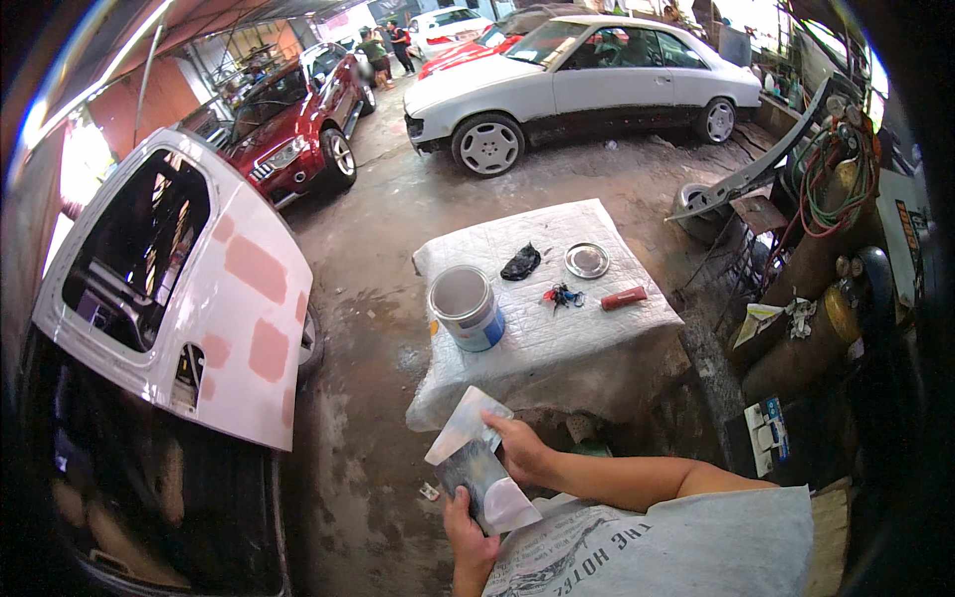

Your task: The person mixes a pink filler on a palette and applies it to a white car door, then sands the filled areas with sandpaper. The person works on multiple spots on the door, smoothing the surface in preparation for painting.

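Note:
In front of me, low in the head view, my left hand [471, 532] is closed on a dark grey flat plate [468, 470] with pink and pale smears. My right hand [522, 450] grips a pale flat piece [470, 423] that overlaps the plate's upper part. Beyond them stands a white-covered table [557, 368]. An open can [473, 326] with a blue label sits on its left side. A black crumpled item [520, 262], a round metal lid [587, 260], a small tangle of red, blue and black bits [562, 297] and a red tube [623, 298] lie on it.
A white door panel [249, 368] with pink patches stands at left. A dark red vehicle [308, 139] and a white coupe [607, 95] are parked behind. Two people [388, 55] stand farther back. Gas cylinders [796, 353], coiled hoses [841, 179] and a long metal panel [761, 159] crowd the right.

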`<state>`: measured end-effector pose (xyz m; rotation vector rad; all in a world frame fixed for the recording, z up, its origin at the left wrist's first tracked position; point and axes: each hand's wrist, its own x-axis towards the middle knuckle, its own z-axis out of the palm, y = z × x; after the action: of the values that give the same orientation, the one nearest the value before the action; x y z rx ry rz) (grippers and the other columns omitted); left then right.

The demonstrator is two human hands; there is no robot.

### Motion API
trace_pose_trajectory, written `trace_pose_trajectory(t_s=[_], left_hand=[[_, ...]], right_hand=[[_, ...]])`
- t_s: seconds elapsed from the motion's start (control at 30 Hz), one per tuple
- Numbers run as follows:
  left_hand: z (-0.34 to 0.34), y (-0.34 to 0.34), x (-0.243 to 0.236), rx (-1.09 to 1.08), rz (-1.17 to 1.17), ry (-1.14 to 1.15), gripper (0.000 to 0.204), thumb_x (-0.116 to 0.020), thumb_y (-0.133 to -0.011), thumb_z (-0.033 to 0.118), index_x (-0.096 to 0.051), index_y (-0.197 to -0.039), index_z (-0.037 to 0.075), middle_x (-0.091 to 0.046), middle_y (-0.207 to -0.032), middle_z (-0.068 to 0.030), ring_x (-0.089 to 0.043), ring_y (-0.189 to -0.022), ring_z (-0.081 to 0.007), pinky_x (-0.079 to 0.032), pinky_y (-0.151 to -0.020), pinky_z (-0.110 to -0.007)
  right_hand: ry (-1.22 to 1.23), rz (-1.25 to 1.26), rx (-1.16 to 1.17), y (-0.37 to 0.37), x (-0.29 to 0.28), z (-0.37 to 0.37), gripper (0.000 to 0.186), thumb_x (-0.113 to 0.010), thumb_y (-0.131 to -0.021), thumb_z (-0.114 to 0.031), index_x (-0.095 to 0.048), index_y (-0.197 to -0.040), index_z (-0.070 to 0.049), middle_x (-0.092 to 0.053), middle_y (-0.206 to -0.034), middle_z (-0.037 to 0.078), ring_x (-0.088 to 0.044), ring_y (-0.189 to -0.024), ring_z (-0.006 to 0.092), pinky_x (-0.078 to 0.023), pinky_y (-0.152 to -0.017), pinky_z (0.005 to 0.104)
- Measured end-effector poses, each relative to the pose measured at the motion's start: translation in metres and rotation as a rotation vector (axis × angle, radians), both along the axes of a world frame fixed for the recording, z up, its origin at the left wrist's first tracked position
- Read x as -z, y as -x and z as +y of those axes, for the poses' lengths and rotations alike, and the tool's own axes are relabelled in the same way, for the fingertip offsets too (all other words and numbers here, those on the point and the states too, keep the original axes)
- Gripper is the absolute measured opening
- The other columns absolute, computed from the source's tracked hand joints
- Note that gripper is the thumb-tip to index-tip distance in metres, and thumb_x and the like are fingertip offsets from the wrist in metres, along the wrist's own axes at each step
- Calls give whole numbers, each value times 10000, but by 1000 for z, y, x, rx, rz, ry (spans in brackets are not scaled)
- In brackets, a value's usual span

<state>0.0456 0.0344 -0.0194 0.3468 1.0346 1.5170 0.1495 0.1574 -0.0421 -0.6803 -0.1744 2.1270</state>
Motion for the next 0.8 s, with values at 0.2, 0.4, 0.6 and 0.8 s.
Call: trace_pose_trajectory(t_s=[0.2, 0.4, 0.6, 0.8], left_hand=[[63, -30, 5, 45, 73, 6, 359, -502, -1036, 279, -535, -1304, 43, -640, -1209, -96, -634, -1094, -240, -504, -953, -406], [141, -52, 13, -37, 145, 30, 355, -500, -1035, 277, -539, -1291, 34, -640, -1177, -97, -634, -1072, -240, -507, -937, -398], [214, -81, 5, -152, 145, -20, 407, -538, -1002, 277, -505, -1301, 3, -611, -1196, -118, -626, -1074, -272, -503, -939, -435], [251, -102, 25, 8, 1161, -3, 628, -619, -964, 432, -531, -1320, -78, -610, -1255, -245, -590, -1101, -446, -455, -961, -478]], right_hand=[[-29, 53, -132, -35, 5, 45, 419, -475, -1052, -345, -525, -1324, -32, -623, -1252, 133, -621, -1127, 273, -496, -996, 451], [-214, -75, -131, -125, 62, 119, 531, -511, -1028, -462, -462, -1392, -78, -562, -1329, 114, -569, -1216, 251, -469, -1011, 416], [178, -706, 294, -308, 259, 224, 350, -636, -949, -328, -511, -1188, -105, -598, -1059, 99, -639, -975, 256, -544, -820, 440], [530, -780, 325, -417, 332, 309, 584, -596, -921, -489, -456, -1318, -84, -576, -1243, 255, -648, -991, 438, -547, -756, 528]])
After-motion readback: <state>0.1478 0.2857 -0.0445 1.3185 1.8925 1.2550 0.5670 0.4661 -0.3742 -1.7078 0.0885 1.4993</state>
